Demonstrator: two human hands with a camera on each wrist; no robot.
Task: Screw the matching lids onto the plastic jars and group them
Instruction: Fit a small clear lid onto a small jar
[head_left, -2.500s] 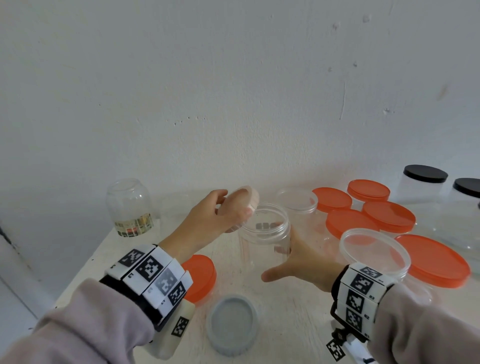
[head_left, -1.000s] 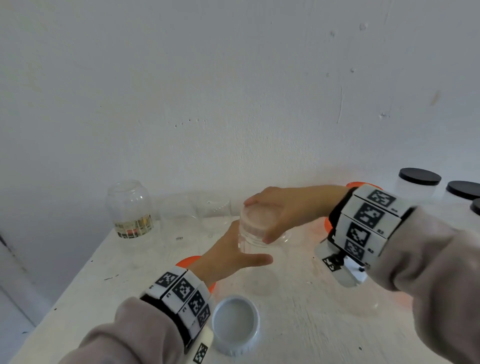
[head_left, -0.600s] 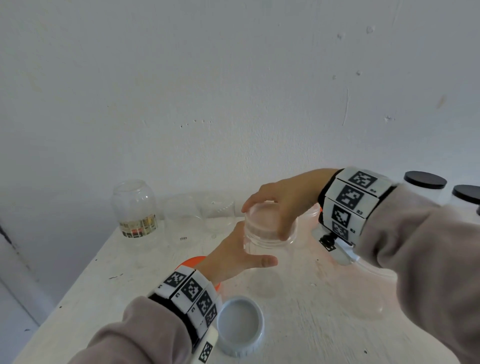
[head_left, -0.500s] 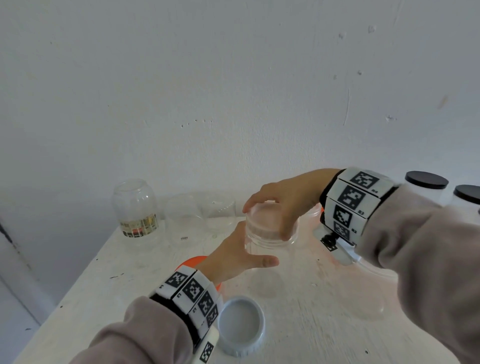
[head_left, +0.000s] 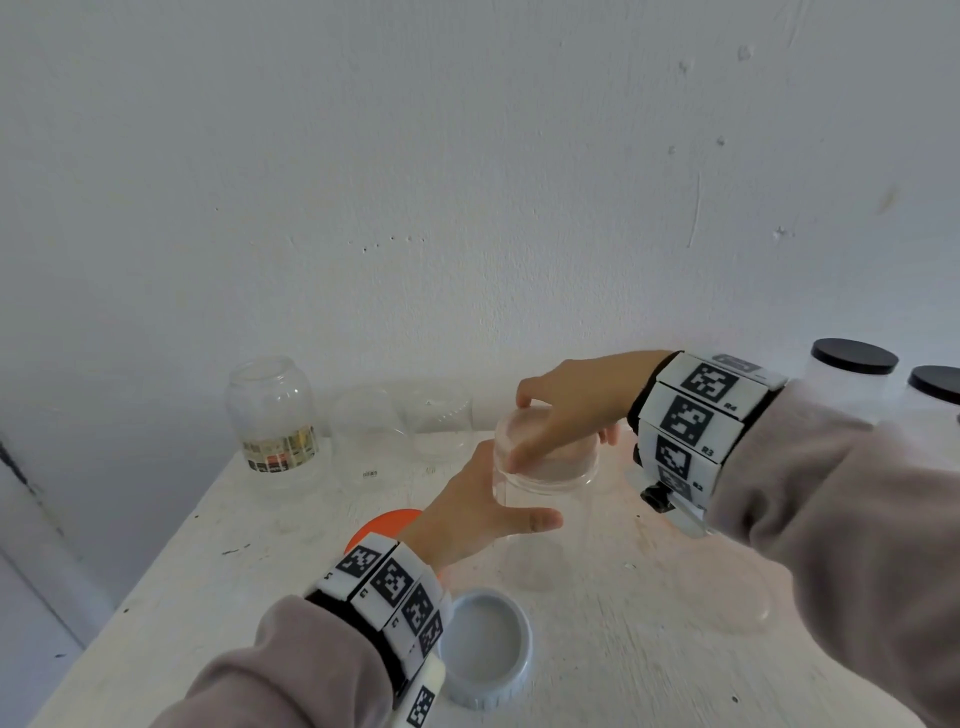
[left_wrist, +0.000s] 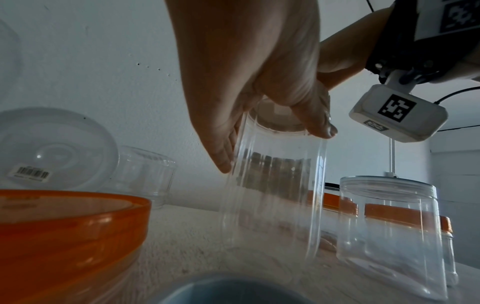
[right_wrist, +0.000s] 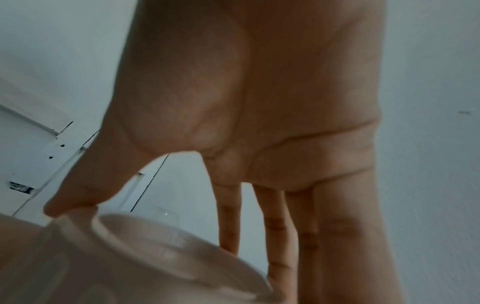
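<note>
Two hands work one clear jar (head_left: 540, 519) standing upright on the white table (head_left: 649, 623).

Nearest the camera, a grey lid (head_left: 485, 647) lies rim-up on the table, just beside the left wrist. An orange lid (head_left: 382, 522) lies behind that wrist, partly hidden.

Left hand (head_left: 467, 512): grip wrapped round the jar's upper wall, thumb across the near side. The left wrist view shows the fingers (left_wrist: 221, 152) curled against the wall just below the neck.

Right hand (head_left: 571, 402): positioned over the jar mouth, grip closed on the clear lid (head_left: 545, 449). The thumb presses the lid's near edge; the fingers (right_wrist: 278, 226) reach down its far side. The lid sits on the jar neck; how far it is threaded cannot be told.

A second clear jar (left_wrist: 389, 232), open-topped, stands just right of the held jar.

Farther back, along the wall: a labelled glass jar (head_left: 272, 415) at left, with clear containers (head_left: 371, 436) beside it. Two black-lidded jars (head_left: 852, 369) stand at far right.
</note>
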